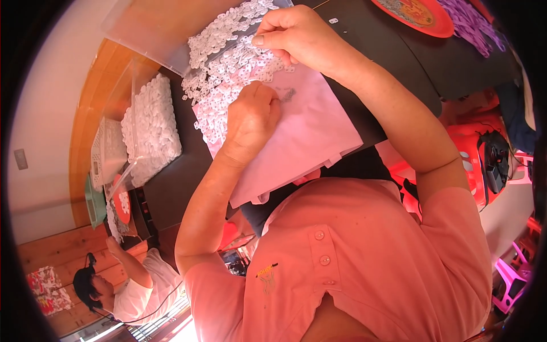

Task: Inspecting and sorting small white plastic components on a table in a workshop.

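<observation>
Many small white plastic pieces with holes (213, 85) lie heaped on a pink cloth (307, 125) and spill from a clear plastic bin (154, 28) tipped toward me. My left hand (253, 114) rests low over the near edge of the heap, its fingers curled closed and their tips hidden. Farther off and to the right, my right hand (293, 37) is raised above the pieces, thumb and forefinger pinched together. What either hand holds is hidden or too small to make out. Beside the left hand, a few tiny grey bits (288, 94) lie on the cloth.
On the left stands a clear container full of white pieces (154, 117), with a white basket (105, 151) beyond it. A red plate (416, 17) and purple strips (470, 25) lie at the far right of the dark table (393, 62). Another person (131, 279) sits lower left.
</observation>
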{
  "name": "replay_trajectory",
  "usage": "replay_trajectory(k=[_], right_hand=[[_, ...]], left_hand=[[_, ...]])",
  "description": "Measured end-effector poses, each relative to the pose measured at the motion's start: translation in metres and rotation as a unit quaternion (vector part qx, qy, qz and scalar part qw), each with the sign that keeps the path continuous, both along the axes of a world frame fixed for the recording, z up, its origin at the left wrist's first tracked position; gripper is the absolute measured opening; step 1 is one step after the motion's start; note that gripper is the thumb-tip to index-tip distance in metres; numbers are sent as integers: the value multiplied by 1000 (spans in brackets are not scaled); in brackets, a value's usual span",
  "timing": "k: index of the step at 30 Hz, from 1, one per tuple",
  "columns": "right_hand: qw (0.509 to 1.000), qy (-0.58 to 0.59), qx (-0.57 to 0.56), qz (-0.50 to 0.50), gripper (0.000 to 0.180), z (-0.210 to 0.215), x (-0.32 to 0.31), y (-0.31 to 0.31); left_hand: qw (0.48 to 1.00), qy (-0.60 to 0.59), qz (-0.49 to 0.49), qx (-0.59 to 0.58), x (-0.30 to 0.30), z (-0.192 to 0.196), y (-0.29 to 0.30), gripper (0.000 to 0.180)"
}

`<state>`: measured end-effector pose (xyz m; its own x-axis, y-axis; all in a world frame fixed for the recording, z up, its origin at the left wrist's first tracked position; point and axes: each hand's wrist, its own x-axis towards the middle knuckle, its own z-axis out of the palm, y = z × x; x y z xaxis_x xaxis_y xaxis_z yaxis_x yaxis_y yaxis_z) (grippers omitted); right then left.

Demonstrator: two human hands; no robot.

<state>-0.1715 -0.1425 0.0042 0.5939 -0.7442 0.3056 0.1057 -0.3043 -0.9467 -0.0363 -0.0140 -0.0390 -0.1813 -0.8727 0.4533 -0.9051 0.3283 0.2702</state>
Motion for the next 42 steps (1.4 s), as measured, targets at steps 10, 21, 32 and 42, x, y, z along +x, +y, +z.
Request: replay_trajectory(k=[10, 21, 32, 42], right_hand=[[998, 2, -50, 25, 17, -2, -3, 1], [999, 9, -30, 9, 22, -4, -3, -3], [996, 3, -87, -6, 16, -5, -1, -3], [995, 9, -98, -13, 15, -4, -3, 1]], left_hand=[[998, -42, -35, -16, 1, 4, 0, 11], [999, -37, -29, 12, 6, 3, -1, 11], [989, -127, -69, -4, 1, 9, -8, 12], [997, -54, -57, 16, 9, 0, -7, 14]])
